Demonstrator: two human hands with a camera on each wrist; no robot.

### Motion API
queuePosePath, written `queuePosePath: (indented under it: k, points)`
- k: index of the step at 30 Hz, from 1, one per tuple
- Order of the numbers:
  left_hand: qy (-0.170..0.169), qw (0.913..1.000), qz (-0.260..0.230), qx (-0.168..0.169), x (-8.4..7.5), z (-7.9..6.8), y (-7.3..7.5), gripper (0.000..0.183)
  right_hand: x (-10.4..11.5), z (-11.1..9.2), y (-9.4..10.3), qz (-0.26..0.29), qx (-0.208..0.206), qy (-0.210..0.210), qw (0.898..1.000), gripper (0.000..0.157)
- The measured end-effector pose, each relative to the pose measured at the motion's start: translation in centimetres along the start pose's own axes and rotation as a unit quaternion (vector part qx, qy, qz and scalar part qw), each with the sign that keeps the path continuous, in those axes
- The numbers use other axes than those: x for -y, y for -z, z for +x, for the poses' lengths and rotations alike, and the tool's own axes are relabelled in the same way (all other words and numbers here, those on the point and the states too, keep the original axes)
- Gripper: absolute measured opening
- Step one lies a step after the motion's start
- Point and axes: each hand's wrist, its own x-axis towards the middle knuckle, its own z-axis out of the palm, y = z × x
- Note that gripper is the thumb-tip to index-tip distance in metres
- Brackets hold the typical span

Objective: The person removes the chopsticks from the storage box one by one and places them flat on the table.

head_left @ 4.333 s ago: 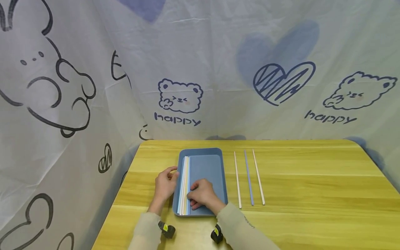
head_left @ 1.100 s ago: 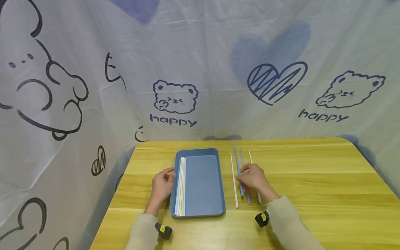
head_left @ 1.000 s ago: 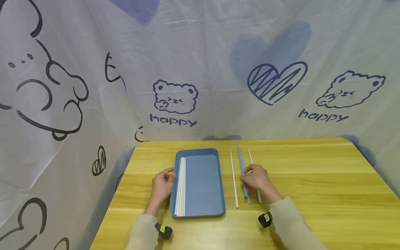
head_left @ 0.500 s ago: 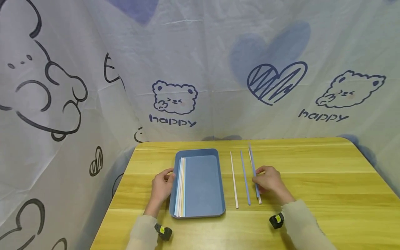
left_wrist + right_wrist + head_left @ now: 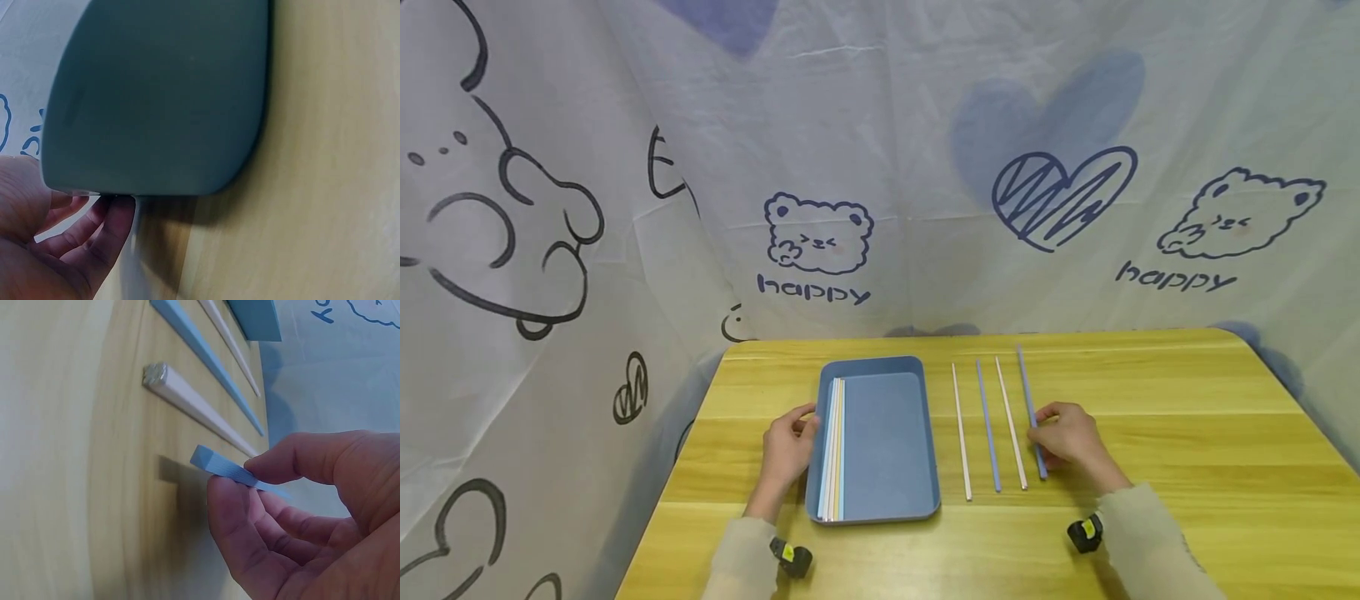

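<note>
My right hand (image 5: 1067,435) pinches a blue chopstick (image 5: 1027,387) between thumb and fingers, right of the row on the table. In the right wrist view, the square end of this blue chopstick (image 5: 209,459) juts out past the fingertips, tilted close over the wood. Three chopsticks lie side by side to its left: a white one (image 5: 1010,417), a blue one (image 5: 988,425) and a pale pinkish one (image 5: 961,433). My left hand (image 5: 788,442) holds the left rim of the blue-grey tray (image 5: 887,450), its fingertips at the edge in the left wrist view.
Several white, yellow and light blue chopsticks (image 5: 832,450) lie together along the tray's left side. The wood-grain table (image 5: 1187,450) extends to the right. A printed white cloth (image 5: 925,275) hangs behind and on the left.
Earlier, my right hand was at the chopsticks in the tray. It has since carried a blue chopstick rightward over the row to its right side. My left hand stays at the tray.
</note>
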Motion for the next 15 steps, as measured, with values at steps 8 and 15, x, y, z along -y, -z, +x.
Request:
queuePosePath:
  k: [8, 15]
  points:
    - [-0.004, 1.0, 0.006, -0.003, 0.09, -0.03, 0.11, 0.033, -0.53, -0.22, 0.19, -0.001, -0.002, -0.012, 1.0, 0.038]
    - [-0.006, 1.0, 0.004, -0.005, 0.17, 0.01, 0.08, 0.033, -0.51, -0.34, 0.02, 0.005, -0.004, -0.022, 1.0, 0.035]
